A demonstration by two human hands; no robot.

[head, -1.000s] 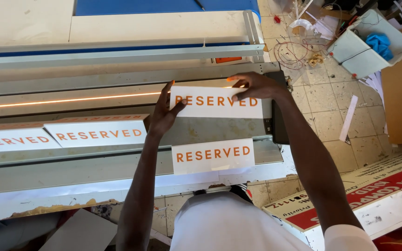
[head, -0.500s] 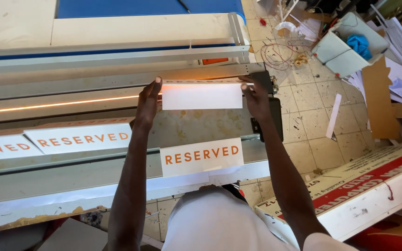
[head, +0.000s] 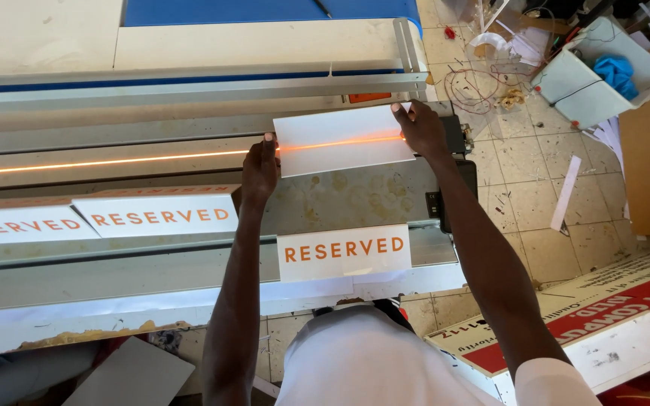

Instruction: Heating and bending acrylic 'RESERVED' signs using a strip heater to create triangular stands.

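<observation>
Holding white sheet (head: 340,140) flat over glowing orange line (head: 114,161), at 12 o'clock | left hand (head: 259,170) at 9, right hand (head: 423,129) at 3, both pinching sheet ends | risk: skewed sheet, fingertips near hot line

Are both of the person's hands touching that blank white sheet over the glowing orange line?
Touching. The head view shows the left hand gripping the white sheet's left edge and the right hand holding its right edge.
</observation>
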